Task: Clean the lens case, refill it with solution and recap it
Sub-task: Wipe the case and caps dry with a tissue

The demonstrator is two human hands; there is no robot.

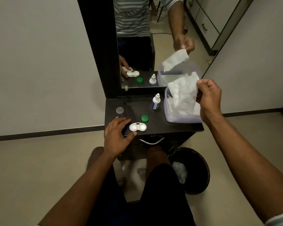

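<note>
Right hand is pinched shut on a white tissue, holding it up over the clear tissue box it hangs into. Left hand is spread wide, fingers loose, resting on the dark cabinet top and gripping nothing.

The white lens case sits uncapped, both wells showing, just beside the left hand, with the thumb tip right at its front edge. It's well apart from the right hand and tissue. Taking the case as the landmark: green cap just behind it, clear cap back and to the left, solution bottle standing upright further back to the right, tissue box off to the right.
</note>
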